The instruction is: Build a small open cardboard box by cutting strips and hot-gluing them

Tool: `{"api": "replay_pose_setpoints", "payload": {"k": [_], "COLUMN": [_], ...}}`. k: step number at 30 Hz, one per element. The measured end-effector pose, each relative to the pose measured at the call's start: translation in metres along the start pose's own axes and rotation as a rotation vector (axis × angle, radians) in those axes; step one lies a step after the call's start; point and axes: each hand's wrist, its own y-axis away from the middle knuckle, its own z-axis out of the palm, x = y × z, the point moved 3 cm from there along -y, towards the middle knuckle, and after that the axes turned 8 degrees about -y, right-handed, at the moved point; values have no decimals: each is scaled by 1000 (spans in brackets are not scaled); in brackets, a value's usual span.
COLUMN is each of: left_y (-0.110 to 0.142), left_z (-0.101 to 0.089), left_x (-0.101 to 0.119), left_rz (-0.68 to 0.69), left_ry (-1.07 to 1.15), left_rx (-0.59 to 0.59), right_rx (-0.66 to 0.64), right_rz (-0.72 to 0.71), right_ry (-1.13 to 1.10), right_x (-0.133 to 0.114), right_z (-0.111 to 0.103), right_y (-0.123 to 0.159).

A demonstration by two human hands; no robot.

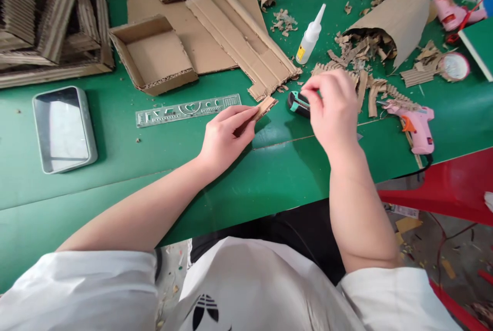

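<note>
My left hand (227, 138) is closed around a short, narrow strip of corrugated cardboard (266, 107), whose end sticks out past the thumb and index finger. My right hand (333, 107) is closed, with thumb and index finger pinched together, at a black and teal utility knife (298, 104). One end of the knife juts out left of the thumb; the rest is hidden behind the hand. A clear plastic stencil ruler (188, 111) lies just beyond my left hand. Behind the knife stands a white glue bottle (309, 40) with a pointed nozzle.
An open cardboard box (154, 58) and flat cardboard sheets (227, 56) lie at the back. Stacked cardboard frames (54, 22) and a phone-like device (63, 130) are left. Rightward are a pink glue gun (418, 125), scraps (362, 51), a tape roll (454, 67) and a red chair (450, 187).
</note>
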Motion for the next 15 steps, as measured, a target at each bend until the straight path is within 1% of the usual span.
{"api": "replay_pose_setpoints", "payload": {"k": [2, 4, 6, 11, 15], "left_y": [0, 0, 0, 0, 0], "left_z": [0, 1, 1, 2, 1], "left_x": [-1, -1, 1, 2, 2], "left_rz": [-12, -20, -19, -8, -13], "left_ry": [-7, -15, -18, -13, 6], "left_rx": [-1, -19, -31, -25, -35], "right_rx": [49, 68, 47, -61, -102], "right_rz": [35, 29, -20, -199, -241], "right_ry": [25, 42, 40, 23, 79], "right_x": [11, 12, 3, -29, -35], "right_z": [-7, -8, -1, 21, 26], "right_y": [1, 1, 1, 3, 4]}}
